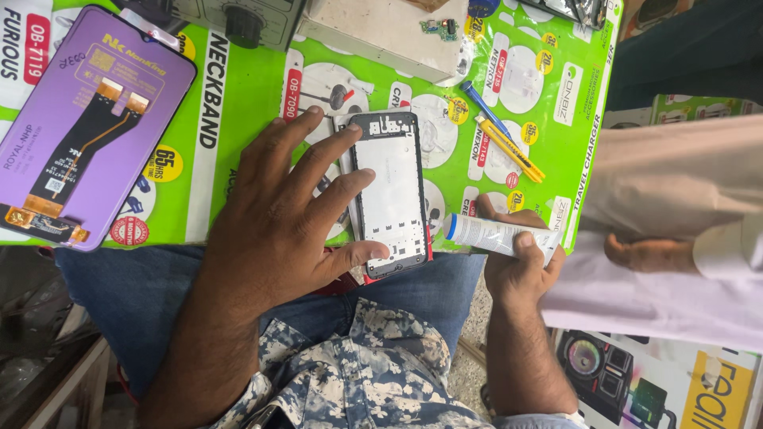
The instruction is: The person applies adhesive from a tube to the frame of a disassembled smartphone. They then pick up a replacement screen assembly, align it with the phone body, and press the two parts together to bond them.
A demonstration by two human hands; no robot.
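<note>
- left hand (282,218) covers left edge of phone frame (389,195); what's under the palm can't be seen
- phone frame lower end hangs off the edge of green mat (238,95), over denim lap; red edge peeks along its right side and bottom
- left fingers spread wide, flat, pressing: tips of upper fingers on frame's left rim, thumb tip on its lower left corner
- right hand (520,258) closed around white tube (497,234); blue cap end sticks out left, just beside frame's lower right edge, touching or not unclear
- tube's tail end hidden in the fist
- another person's hand (648,253) and pale sleeve at right, cut off by frame edge
- purple display panel (83,127) with flex cable lies far left on mat, well apart from both hands
- blue tool (485,107) and yellow tool (510,149) lie side by side above the tube, small, kind hard to tell
</note>
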